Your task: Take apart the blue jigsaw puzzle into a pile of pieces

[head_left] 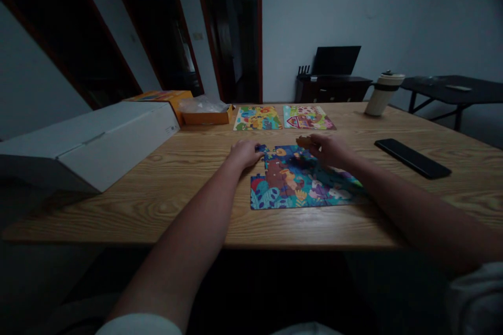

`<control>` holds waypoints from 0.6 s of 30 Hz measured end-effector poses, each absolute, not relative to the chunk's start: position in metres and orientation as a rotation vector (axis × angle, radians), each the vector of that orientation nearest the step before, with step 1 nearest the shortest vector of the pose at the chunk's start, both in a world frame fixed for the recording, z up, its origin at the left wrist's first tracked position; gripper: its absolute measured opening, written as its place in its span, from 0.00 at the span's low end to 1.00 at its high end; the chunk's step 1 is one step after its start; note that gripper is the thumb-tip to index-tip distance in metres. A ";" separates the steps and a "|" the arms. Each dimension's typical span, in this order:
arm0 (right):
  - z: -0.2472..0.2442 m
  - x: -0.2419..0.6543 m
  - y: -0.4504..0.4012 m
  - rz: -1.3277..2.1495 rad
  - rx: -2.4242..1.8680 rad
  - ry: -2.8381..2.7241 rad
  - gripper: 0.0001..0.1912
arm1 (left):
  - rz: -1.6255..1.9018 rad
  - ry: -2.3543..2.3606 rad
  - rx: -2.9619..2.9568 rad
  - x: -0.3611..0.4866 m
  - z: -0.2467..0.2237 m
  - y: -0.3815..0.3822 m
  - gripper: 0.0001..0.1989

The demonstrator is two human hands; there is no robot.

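Note:
A colourful jigsaw puzzle point(291, 180) with a brown bear and rabbits lies partly assembled on the table, with a gap at its left edge. At its upper left corner my left hand point(245, 154) has curled fingers around a small dark blue puzzle piece point(262, 148), partly hidden by the fingertips. My right hand point(329, 151) pinches a loose puzzle piece point(303, 142), brown side showing, just above the puzzle's top edge. That hand and its forearm cover the puzzle's upper right part.
Two finished puzzles, one yellow point(258, 118) and one pink-green point(308, 117), lie behind. A large white box point(118, 141) and an orange tray point(206, 117) with clear plastic stand left. A black phone-like slab point(412, 158) and a cream tumbler point(382, 97) are on the right.

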State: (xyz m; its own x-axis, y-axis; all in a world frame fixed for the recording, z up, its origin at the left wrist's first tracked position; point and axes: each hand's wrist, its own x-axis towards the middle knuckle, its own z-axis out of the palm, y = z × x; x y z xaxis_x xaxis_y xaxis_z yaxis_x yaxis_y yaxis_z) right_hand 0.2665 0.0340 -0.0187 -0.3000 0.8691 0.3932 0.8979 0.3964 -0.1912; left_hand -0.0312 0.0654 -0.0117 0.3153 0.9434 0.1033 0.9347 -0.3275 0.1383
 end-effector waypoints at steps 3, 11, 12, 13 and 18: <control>-0.019 0.271 0.035 -0.029 -1.382 -2.233 0.13 | 0.437 1.833 2.410 -0.034 -0.014 0.066 0.25; -0.015 0.261 0.024 -0.029 -1.016 -2.397 0.14 | 0.971 1.225 1.802 -0.016 -0.012 0.054 0.19; -0.012 0.258 0.021 -0.061 -0.977 -2.410 0.15 | 0.945 1.118 1.765 -0.010 -0.012 0.048 0.17; -0.010 0.255 0.018 -0.087 -0.945 -2.413 0.15 | 0.901 1.011 1.729 -0.005 -0.012 0.042 0.17; -0.004 0.246 0.006 -0.082 -0.825 -2.419 0.17 | 0.763 0.855 1.591 0.007 -0.011 0.021 0.21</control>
State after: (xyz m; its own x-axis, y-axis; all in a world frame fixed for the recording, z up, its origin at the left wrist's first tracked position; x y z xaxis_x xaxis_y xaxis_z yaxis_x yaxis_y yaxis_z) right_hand 0.2458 0.0062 -0.0038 -0.6430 0.5423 0.5407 0.5776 0.8071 -0.1226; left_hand 0.0073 0.0206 -0.0105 0.5288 0.8481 0.0323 0.1285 -0.1176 0.9847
